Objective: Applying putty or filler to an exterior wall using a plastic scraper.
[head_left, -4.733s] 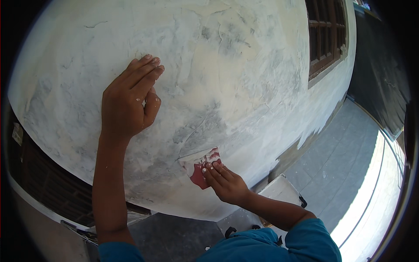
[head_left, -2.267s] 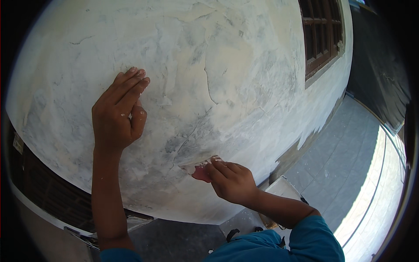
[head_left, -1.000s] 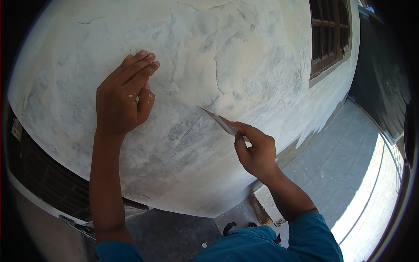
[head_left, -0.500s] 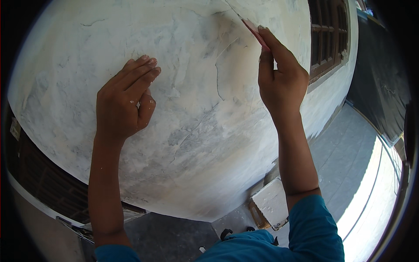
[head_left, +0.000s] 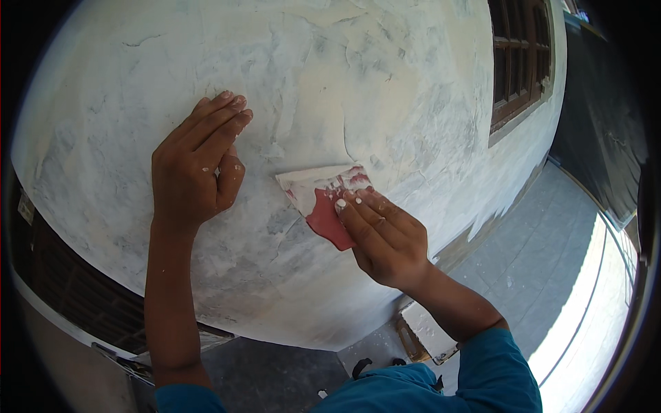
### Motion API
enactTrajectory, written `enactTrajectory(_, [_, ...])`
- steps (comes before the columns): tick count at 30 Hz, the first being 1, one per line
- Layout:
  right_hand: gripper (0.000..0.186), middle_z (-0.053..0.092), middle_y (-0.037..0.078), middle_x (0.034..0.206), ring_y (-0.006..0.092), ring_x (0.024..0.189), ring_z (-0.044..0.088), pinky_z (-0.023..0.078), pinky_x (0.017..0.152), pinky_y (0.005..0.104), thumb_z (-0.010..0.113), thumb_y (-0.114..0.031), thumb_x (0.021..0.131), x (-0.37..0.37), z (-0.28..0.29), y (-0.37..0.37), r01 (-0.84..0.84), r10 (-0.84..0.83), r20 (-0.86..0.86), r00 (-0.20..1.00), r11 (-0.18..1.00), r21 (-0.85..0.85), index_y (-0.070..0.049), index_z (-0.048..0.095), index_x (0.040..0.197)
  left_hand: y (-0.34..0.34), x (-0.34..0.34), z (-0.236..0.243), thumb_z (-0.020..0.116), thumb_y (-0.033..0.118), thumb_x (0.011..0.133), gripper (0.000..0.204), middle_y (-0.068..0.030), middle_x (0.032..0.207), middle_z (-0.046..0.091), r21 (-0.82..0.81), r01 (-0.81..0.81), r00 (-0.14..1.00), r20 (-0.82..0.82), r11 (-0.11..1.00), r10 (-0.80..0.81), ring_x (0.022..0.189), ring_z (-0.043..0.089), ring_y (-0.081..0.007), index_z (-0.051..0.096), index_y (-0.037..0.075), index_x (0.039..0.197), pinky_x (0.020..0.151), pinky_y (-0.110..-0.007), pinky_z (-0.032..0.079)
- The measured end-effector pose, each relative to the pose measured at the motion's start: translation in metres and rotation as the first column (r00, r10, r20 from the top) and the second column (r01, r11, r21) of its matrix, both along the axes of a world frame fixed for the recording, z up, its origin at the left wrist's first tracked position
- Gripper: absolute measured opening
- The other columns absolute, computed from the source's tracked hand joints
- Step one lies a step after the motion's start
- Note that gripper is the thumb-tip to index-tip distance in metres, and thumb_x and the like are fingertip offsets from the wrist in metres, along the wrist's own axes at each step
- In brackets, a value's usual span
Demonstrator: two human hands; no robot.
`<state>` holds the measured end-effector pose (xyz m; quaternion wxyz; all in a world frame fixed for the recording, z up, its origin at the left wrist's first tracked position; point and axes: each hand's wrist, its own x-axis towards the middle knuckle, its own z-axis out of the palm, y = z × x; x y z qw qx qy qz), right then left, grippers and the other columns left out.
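Observation:
My right hand (head_left: 389,237) grips a red putty scraper (head_left: 334,220) by its handle end, fingers laid over its back. White paste smears the wide blade, whose front edge meets the wall (head_left: 227,261). The wall has uneven cream and white patches, grey areas and a few cracks. To the left, my left hand (head_left: 196,162) is raised at the wall, fingers stretched out and side by side, with nothing visible in it. Its palm is hidden. Specks of white paste dot both hands.
A brown-framed window (head_left: 520,62) is set in the wall at upper right. Low near my body stands a paste-covered white block or box lid (head_left: 428,330). A dark slatted opening (head_left: 82,282) lies at lower left. Grey floor (head_left: 509,255) and a dark sheet (head_left: 599,124) are at right.
My right hand has swept the scraper down and toward the left from the upper wall, turning it so its broad face shows. Fresh cream paste marks the upper wall. The left hand has stayed put.

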<state>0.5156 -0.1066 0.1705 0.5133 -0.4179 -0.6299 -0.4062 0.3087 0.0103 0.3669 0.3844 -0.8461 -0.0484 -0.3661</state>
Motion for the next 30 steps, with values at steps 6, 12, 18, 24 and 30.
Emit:
enactTrajectory(6, [0.045, 0.076, 0.019, 0.118, 0.0353, 0.107, 0.075, 0.061, 0.093, 0.0396, 0.070, 0.003, 0.084, 0.038, 0.092, 0.063, 0.218, -0.204, -0.110, 0.973, 0.966, 0.141, 0.000, 0.070, 0.128, -0.001, 0.000, 0.000, 0.057, 0.000, 0.078, 0.037, -0.0143, 0.118, 0.077, 0.005, 0.009, 1.000, 0.023, 1.000, -0.009, 0.121, 0.071, -0.0302, 0.078, -0.001, 0.109, 0.108, -0.045, 0.055])
enactTrajectory(12, [0.042, 0.071, 0.018, 0.130, 0.0320, 0.114, 0.073, 0.061, 0.098, 0.0436, 0.070, -0.014, 0.092, -0.051, -0.040, 0.016, -0.037, 0.041, 0.155, 0.987, 0.999, -0.027, -0.002, 0.070, 0.132, -0.001, -0.002, 0.000, 0.058, -0.001, 0.077, 0.035, -0.0140, 0.116, 0.078, -0.027, 0.042, 0.999, 0.029, 0.999, -0.041, 0.120, 0.071, -0.0305, 0.078, -0.001, 0.107, 0.104, -0.043, 0.057])
enactTrajectory(18, [0.031, 0.077, 0.015, 0.112, 0.0303, 0.108, 0.075, 0.062, 0.095, 0.0416, 0.072, -0.005, 0.087, 0.028, 0.017, 0.010, 0.068, -0.067, -0.019, 0.998, 0.994, 0.083, -0.002, 0.075, 0.118, -0.003, -0.001, 0.002, 0.058, -0.001, 0.078, 0.035, -0.0139, 0.116, 0.078, -0.002, 0.008, 1.000, 0.009, 1.000, -0.008, 0.120, 0.072, -0.0307, 0.078, -0.001, 0.107, 0.107, -0.043, 0.056])
enactTrajectory(24, [0.040, 0.072, 0.015, 0.129, 0.0347, 0.122, 0.068, 0.060, 0.099, 0.0418, 0.067, -0.008, 0.092, 0.014, -0.023, 0.041, 0.114, -0.112, 0.063, 0.992, 0.993, -0.024, -0.003, 0.070, 0.132, -0.003, -0.001, 0.002, 0.058, -0.001, 0.078, 0.036, -0.0145, 0.117, 0.078, 0.000, 0.002, 1.000, 0.010, 1.000, -0.002, 0.120, 0.072, -0.0315, 0.078, -0.001, 0.108, 0.109, -0.044, 0.055])
enactTrajectory(30, [0.032, 0.076, 0.014, 0.118, 0.0273, 0.108, 0.074, 0.061, 0.099, 0.0411, 0.073, -0.004, 0.086, -0.007, -0.088, -0.007, -0.175, 0.176, -0.007, 0.984, 0.974, -0.143, -0.003, 0.074, 0.118, -0.001, -0.001, 0.003, 0.057, 0.000, 0.078, 0.037, -0.0150, 0.117, 0.078, 0.000, 0.010, 1.000, 0.005, 1.000, -0.010, 0.120, 0.072, -0.0316, 0.078, -0.001, 0.108, 0.109, -0.044, 0.055])
